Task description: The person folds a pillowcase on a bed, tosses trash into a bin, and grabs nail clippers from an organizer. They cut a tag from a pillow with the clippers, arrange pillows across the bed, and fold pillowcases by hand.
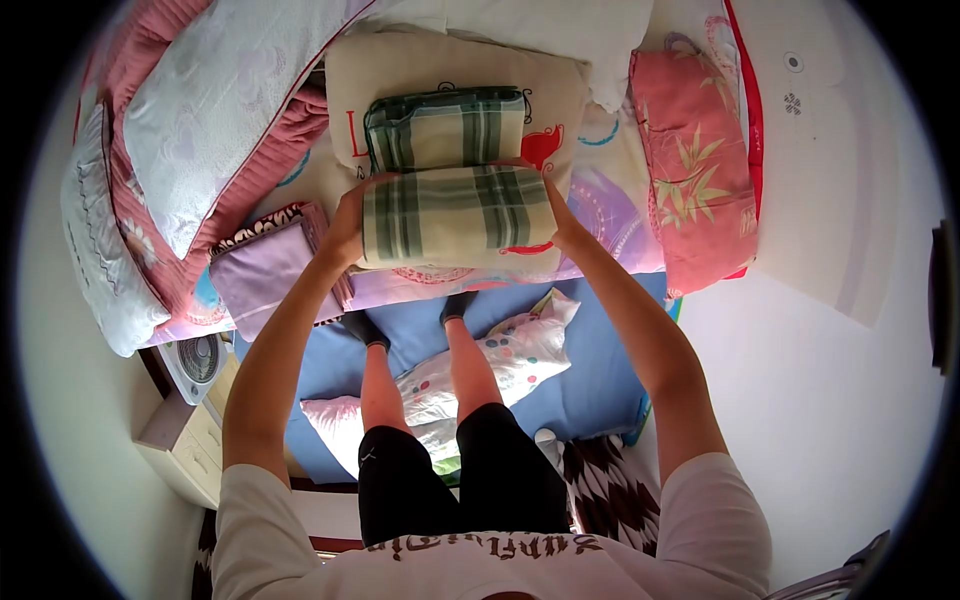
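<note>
A folded green-and-cream plaid cloth (450, 215), thick and rounded like a bundle, is held level between my hands. My left hand (348, 220) grips its left end, with the fingers mostly hidden behind it. On the opposite end, my right hand (564, 218) holds it the same way. Just beyond lies a second folded plaid cloth (445, 128) in matching colours, with dark green edges. It rests on a beige cushion (400, 65) printed with red and black designs. Whether the held bundle touches the cushion, I cannot tell.
Folded purple fabric (265, 262) lies left of my left hand. Pink and white bedding (230, 95) is heaped farther left. A coral floral pillow (693, 170) stands against the right side. Below, a spotted pillow (520, 350) lies on a blue mattress (610, 330) around my legs.
</note>
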Motion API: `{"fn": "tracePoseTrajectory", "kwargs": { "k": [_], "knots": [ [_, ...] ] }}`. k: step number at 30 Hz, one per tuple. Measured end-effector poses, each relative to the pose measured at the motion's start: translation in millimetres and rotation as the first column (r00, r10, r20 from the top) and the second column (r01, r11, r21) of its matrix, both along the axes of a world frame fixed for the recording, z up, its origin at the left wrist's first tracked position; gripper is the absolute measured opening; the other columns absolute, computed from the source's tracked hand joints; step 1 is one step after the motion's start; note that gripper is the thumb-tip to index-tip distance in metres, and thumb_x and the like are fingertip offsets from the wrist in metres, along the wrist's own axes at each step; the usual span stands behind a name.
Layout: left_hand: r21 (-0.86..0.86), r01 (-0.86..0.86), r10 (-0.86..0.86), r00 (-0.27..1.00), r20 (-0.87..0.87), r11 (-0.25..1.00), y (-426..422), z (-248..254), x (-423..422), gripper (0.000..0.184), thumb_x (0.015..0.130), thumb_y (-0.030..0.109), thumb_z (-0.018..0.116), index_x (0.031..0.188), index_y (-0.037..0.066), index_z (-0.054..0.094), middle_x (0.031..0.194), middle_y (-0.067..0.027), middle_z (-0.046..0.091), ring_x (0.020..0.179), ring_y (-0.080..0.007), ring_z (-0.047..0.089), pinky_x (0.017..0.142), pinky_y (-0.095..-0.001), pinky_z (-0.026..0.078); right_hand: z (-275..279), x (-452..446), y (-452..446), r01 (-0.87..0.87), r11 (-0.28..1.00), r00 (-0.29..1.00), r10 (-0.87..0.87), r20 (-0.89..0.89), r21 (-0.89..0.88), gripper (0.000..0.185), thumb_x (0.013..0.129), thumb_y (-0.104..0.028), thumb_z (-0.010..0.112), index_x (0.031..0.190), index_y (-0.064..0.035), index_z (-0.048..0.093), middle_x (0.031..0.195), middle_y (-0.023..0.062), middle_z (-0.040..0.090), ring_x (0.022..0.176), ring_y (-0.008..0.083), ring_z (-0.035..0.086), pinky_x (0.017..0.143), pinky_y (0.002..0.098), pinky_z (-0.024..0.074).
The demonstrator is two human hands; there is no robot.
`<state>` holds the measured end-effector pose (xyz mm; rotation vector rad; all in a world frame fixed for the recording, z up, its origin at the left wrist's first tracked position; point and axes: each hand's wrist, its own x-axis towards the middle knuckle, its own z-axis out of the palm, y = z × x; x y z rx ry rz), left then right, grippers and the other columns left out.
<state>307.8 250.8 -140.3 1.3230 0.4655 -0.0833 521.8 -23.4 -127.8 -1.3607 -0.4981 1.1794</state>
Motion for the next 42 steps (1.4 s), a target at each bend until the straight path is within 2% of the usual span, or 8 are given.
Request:
{"fn": "tracePoseTrajectory", "kwargs": {
  "k": [1, 4, 7, 16, 19, 27, 32, 42],
  "knots": [
    [0.296, 0.027, -0.057, 0.994, 0.093, 0.955, 4, 3, -3, 0.047, 0.091, 0.015, 0.073, 0.133, -0.002, 0.059, 0.121, -0.0079, 0.068, 0.11, -0.0137, 0.061, 0.095, -0.0315, 0.05, 12, -3, 8, 0.07, 0.997, 0.991, -0.065, -0.118, 0.042, 0.069, 0.082, -0.013, 0.078, 0.145, -0.006, 0.05, 0.136, 0.0109, 0.06, 0.127, 0.0201, 0.056, 0.108, 0.0351, 0.0449],
    [0.335, -0.263, 0.226, 0.963, 0.146, 0.905, -4, -11, 11, 0.043, 0.092, 0.016, 0.073, 0.129, -0.002, 0.061, 0.116, -0.0088, 0.071, 0.103, -0.0174, 0.066, 0.09, -0.031, 0.052, 38, -4, 18, 0.11, 0.99, 0.986, -0.096, 0.137, -0.093, 0.079, 0.079, -0.012, 0.081, 0.148, -0.0052, 0.044, 0.138, 0.0127, 0.059, 0.128, 0.0237, 0.056, 0.11, 0.0361, 0.0441],
    [0.375, -0.119, 0.101, 0.993, 0.065, 0.92, -1, 6, 26, 0.048, 0.087, 0.018, 0.08, 0.127, -0.001, 0.061, 0.114, -0.0105, 0.072, 0.102, -0.0201, 0.067, 0.09, -0.0331, 0.052, 34, -4, 21, 0.032, 0.976, 0.848, 0.087, 0.523, -0.214, 0.085, 0.074, -0.011, 0.086, 0.148, -0.0076, 0.044, 0.138, 0.0124, 0.06, 0.128, 0.0242, 0.058, 0.11, 0.0373, 0.0443],
    [0.109, -0.062, 0.042, 0.984, 0.174, 0.992, 1, -2, 14, 0.052, 0.076, 0.008, 0.086, 0.122, 0.0, 0.063, 0.11, -0.0073, 0.072, 0.098, -0.0149, 0.067, 0.086, -0.0278, 0.052, 49, -8, 13, 0.163, 0.987, 0.956, -0.16, 0.247, 0.006, 0.031, 0.085, -0.005, 0.077, 0.114, -0.0016, 0.067, 0.105, 0.0053, 0.072, 0.095, 0.0117, 0.066, 0.085, 0.0265, 0.052],
    [0.391, 0.0, -0.052, 0.991, 0.124, 0.92, -7, 13, 3, 0.044, 0.084, 0.016, 0.084, 0.12, -0.001, 0.065, 0.099, -0.0052, 0.071, 0.086, -0.0121, 0.064, 0.08, -0.026, 0.051, 31, -12, 8, 0.235, 0.971, 0.965, -0.227, 0.133, -0.051, 0.02, 0.092, -0.012, 0.073, 0.107, -0.0013, 0.067, 0.095, 0.0022, 0.069, 0.085, 0.0098, 0.061, 0.077, 0.0278, 0.05],
    [0.297, -0.208, 0.25, 0.961, -0.114, 0.932, -11, 9, 25, 0.042, 0.097, 0.039, 0.071, 0.104, -0.003, 0.072, 0.081, -0.0071, 0.071, 0.075, -0.0138, 0.063, 0.07, -0.0319, 0.05, 17, 1, 31, 0.208, 0.931, 0.899, -0.062, 0.433, -0.3, 0.035, 0.098, -0.026, 0.072, 0.114, 0.0041, 0.064, 0.089, 0.0006, 0.066, 0.079, 0.0073, 0.054, 0.072, 0.0267, 0.0449],
    [0.461, -0.302, 0.34, 0.94, 0.0, 0.835, -19, 22, 43, 0.044, 0.1, 0.036, 0.068, 0.098, -0.008, 0.071, 0.08, -0.0073, 0.072, 0.071, -0.0138, 0.063, 0.066, -0.0321, 0.05, 12, -4, 54, 0.496, 0.868, 0.722, -0.402, 0.564, -0.017, 0.04, 0.095, -0.033, 0.073, 0.116, 0.0011, 0.066, 0.098, 0.0093, 0.074, 0.087, 0.0182, 0.067, 0.083, 0.0325, 0.0514],
    [0.733, -0.384, 0.521, 0.852, 0.048, 0.561, -20, 2, 71, 0.046, 0.098, 0.043, 0.07, 0.088, -0.003, 0.07, 0.07, -0.0167, 0.068, 0.064, -0.0355, 0.068, 0.062, -0.043, 0.051, 12, 5, 85, 0.63, 0.773, 0.546, -0.372, 0.751, -0.076, 0.028, 0.102, -0.03, 0.064, 0.102, -0.0027, 0.061, 0.078, 0.0182, 0.067, 0.073, 0.034, 0.067, 0.067, 0.041, 0.0503]
  ]
}}
